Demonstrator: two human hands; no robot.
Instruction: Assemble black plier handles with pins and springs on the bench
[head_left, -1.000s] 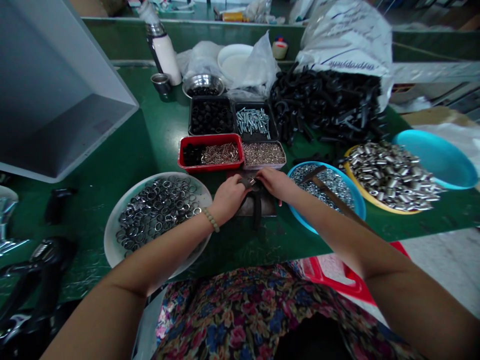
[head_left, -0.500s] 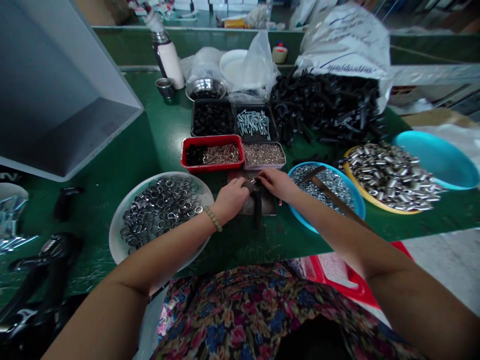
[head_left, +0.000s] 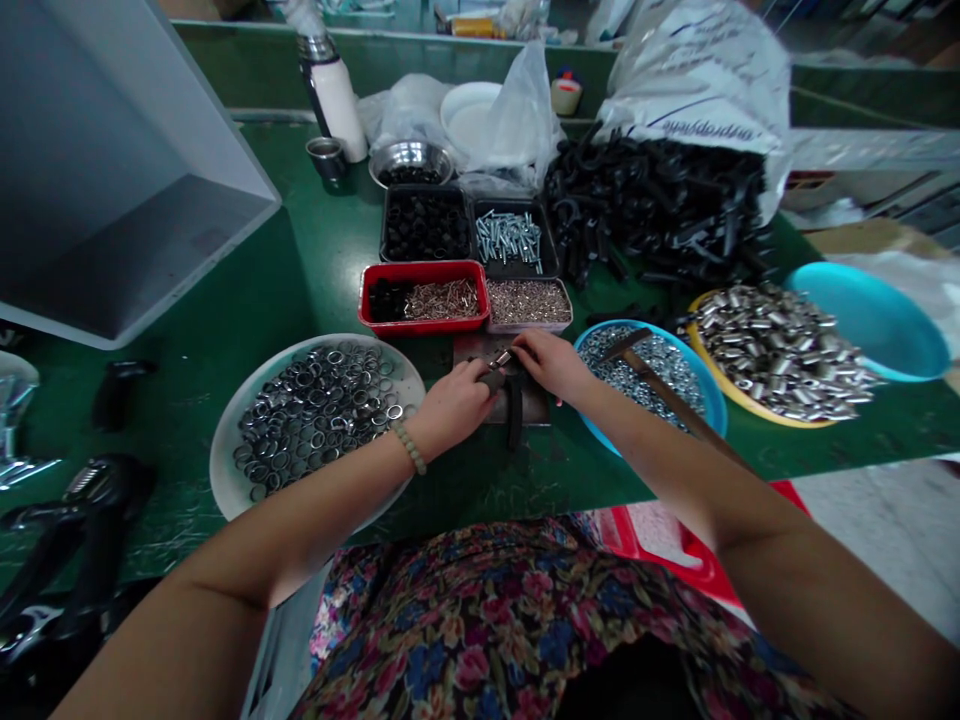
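Note:
My left hand (head_left: 457,405), with a beaded bracelet on its wrist, is closed with its fingertips at a small silver metal sleeve (head_left: 501,357). A dark grey piece (head_left: 492,380) shows at its thumb; whether it is a finger cover or a part I cannot tell. My right hand (head_left: 553,363) pinches the sleeve's other side. Just below the fingers, a black curved plastic part (head_left: 514,412) lies over a flat metal plate (head_left: 536,405). Its upper end is partly hidden by my hands.
Left stands a white bowl (head_left: 219,470) of metal rings. A hammer (head_left: 667,390) rests across a blue basin (head_left: 721,408) of small metal parts. Beyond my hands are a red tray (head_left: 424,326) and a tray of rivets (head_left: 529,326). Metal sleeves (head_left: 787,350) and black parts (head_left: 660,205) are heaped right.
The view has shifted slightly. The silver sleeve shows more plainly between my fingertips. Both hands stay close together over the plate.

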